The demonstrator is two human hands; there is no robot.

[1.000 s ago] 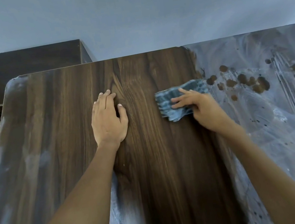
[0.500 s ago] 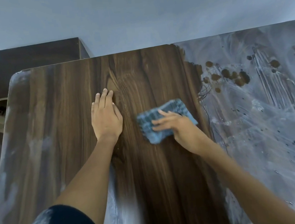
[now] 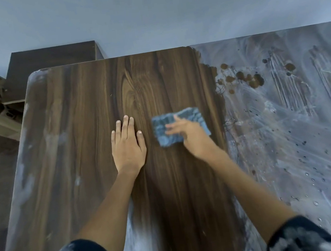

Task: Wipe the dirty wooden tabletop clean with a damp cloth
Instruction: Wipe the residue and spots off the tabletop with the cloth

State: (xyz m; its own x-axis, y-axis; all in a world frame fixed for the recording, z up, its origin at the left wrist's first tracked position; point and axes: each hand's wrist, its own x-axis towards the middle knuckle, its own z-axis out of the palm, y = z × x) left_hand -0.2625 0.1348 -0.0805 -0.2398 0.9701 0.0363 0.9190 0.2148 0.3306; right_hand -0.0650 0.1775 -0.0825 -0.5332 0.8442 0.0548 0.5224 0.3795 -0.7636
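My right hand [image 3: 191, 136] is flat, fingers spread and pressing down on the blue cloth [image 3: 178, 127]; no pinch, just palm and finger pressure, and it's motion-blurred so exact finger contact I can't tell. Cloth sits on the clean dark strip of the bench [image 3: 169, 198], just left of the grime boundary. My left hand [image 3: 128, 145] is open and empty, palm flat on the wood just left of the cloth, bracing. Risks, as I judge them: the cloth is only held by pressure, so a fast stroke could let it bunch or slip out from under the fingers. The white film [image 3: 300, 140] right of the cloth looks wet and heavy, so a loaded cloth could drag it back over the cleaned strip. The brown blots [image 3: 248, 77], right of and beyond the cloth, look thick; likely to smear rather than lift on one pass. There's also a pale haze along the bench's left edge [image 3: 39, 161], well left of the cloth, and a streak near the front between my forearms, both unfinished. Nothing stands on the bench, so the path is clear. A dark cabinet [image 3: 52, 60] sits beyond the bench's far-left corner, well away from the cloth, no obstruction. Grey wall behind.
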